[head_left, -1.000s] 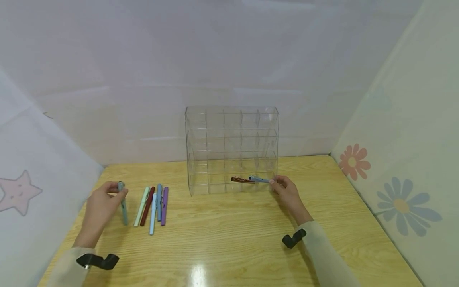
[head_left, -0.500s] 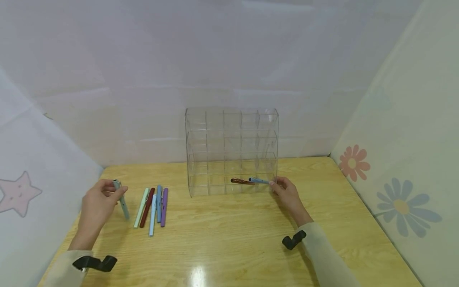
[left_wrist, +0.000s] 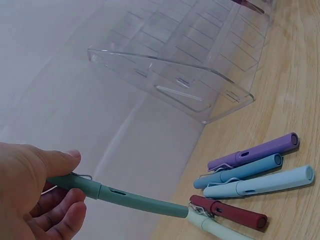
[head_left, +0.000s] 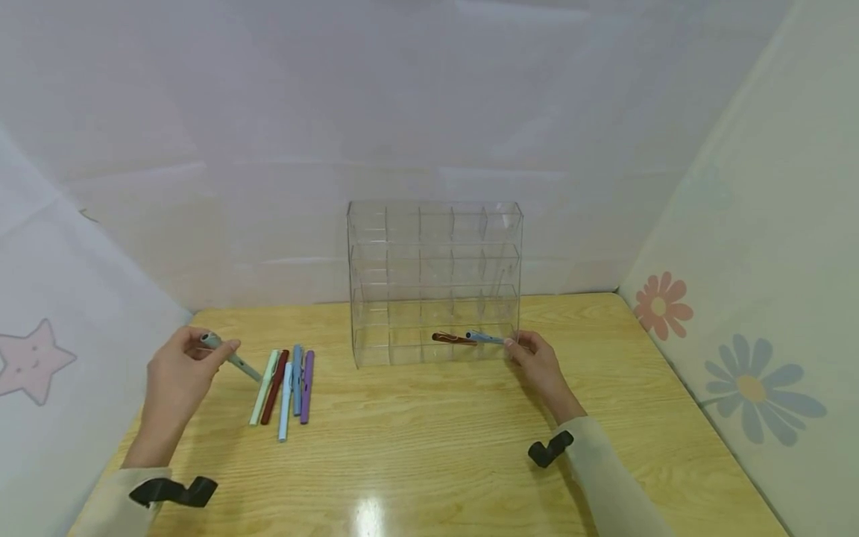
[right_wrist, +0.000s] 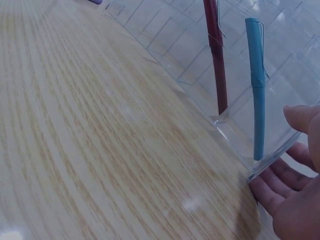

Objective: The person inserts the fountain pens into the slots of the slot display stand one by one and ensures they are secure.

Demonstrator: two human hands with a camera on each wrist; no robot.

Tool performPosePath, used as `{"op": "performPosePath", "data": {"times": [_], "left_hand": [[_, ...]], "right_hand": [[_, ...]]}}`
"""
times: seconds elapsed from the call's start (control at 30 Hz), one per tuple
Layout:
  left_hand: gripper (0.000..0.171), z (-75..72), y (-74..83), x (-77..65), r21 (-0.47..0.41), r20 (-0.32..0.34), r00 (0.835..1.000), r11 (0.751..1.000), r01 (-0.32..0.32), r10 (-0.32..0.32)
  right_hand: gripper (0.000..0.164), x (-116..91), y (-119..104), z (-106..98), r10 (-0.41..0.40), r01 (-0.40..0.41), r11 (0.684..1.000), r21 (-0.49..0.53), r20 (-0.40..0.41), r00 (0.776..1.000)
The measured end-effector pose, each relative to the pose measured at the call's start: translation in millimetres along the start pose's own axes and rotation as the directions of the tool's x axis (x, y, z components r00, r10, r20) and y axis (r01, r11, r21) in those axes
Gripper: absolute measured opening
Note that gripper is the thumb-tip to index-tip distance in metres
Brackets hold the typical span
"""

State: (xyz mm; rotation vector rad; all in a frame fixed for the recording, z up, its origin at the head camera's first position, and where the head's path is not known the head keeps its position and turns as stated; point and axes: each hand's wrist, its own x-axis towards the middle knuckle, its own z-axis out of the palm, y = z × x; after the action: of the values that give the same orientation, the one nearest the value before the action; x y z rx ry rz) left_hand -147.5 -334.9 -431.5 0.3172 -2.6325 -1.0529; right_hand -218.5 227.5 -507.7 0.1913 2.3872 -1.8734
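Observation:
My left hand (head_left: 176,380) pinches a grey-green capped pen (left_wrist: 135,201) by its clip end. The pen slants down to the right, its far end overlapping a mint pen (head_left: 263,389) in the left wrist view. Beside the mint pen lie a dark red pen (head_left: 274,391), a light blue pen (head_left: 285,410), a blue pen (head_left: 298,384) and a purple pen (head_left: 307,388). My right hand (head_left: 542,373) grips the lower right side wall of a clear tiered organizer (head_left: 436,258). In its bottom row stand another dark red pen (right_wrist: 218,70) and a teal-blue pen (right_wrist: 257,90).
The organizer stands at the back of a wooden table (head_left: 416,447), close to a pale cloth backdrop (head_left: 429,112). Cloth panels with printed flowers (head_left: 750,384) and a star (head_left: 36,362) flank the table.
My left hand has moved slightly left and up, tilting the green pen from nearly upright to a slant with its lower end swung right. The right hand stays on the organizer.

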Motion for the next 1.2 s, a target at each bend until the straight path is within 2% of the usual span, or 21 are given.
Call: {"op": "performPosePath", "data": {"times": [0.2, 0.4, 0.5, 0.87, 1.07, 1.2], "left_hand": [[0.052, -1.4, 7.8, -2.0, -0.039, 0.015, 1.000, 0.999, -0.008, 0.008], [0.046, -1.0, 16.4, -3.2, -0.111, 0.029, 0.999, 0.993, -0.037, 0.040], [0.046, -0.7, 24.7, -6.1, -0.131, 0.035, 0.997, 0.989, -0.068, 0.073], [0.037, 10.6, 48.0, -14.3, -0.097, 0.091, 0.984, 0.985, -0.143, 0.152], [0.038, 16.3, 59.5, -18.7, -0.111, 0.134, 0.972, 0.978, -0.176, 0.190], [0.034, 18.0, 67.4, -22.0, -0.128, 0.150, 0.964, 0.971, -0.201, 0.219]], "right_hand": [[0.054, -12, -18, 1, 0.003, -0.003, 1.000, -0.023, 0.002, 1.000], [0.056, 4, 5, 0, -0.011, 0.011, 0.999, -0.032, -0.021, 1.000], [0.058, 5, 9, -1, -0.028, 0.028, 0.999, -0.026, -0.025, 0.999], [0.058, 4, 10, 0, -0.020, 0.019, 0.999, -0.027, -0.023, 1.000], [0.054, -4, -6, 1, 0.010, -0.010, 1.000, -0.007, -0.004, 1.000], [0.052, -15, -20, 2, -0.001, 0.001, 1.000, -0.014, -0.003, 1.000]]}}
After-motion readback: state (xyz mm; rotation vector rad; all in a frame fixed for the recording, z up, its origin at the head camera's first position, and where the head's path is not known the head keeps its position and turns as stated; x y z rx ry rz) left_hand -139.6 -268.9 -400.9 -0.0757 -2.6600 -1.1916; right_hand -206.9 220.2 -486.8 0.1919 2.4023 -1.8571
